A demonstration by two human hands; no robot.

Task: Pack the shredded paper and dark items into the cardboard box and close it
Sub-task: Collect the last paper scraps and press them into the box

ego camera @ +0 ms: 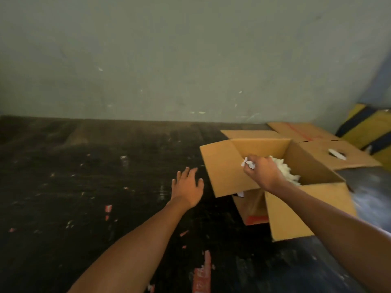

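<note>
Nearest, two bare forearms reach out: the right hand, fingers pinching a wad of white shredded paper, hangs over the open brown cardboard box at three o'clock, mid-filling, so releasing it comes next, while the left hand hovers with fingers spread above the dark scuffed tabletop.

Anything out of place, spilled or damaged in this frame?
Small white and red scraps lie scattered over the dark floor left of the open cardboard box, outside it. The right hand grips white paper over the box; the left hand hovers open.
</note>
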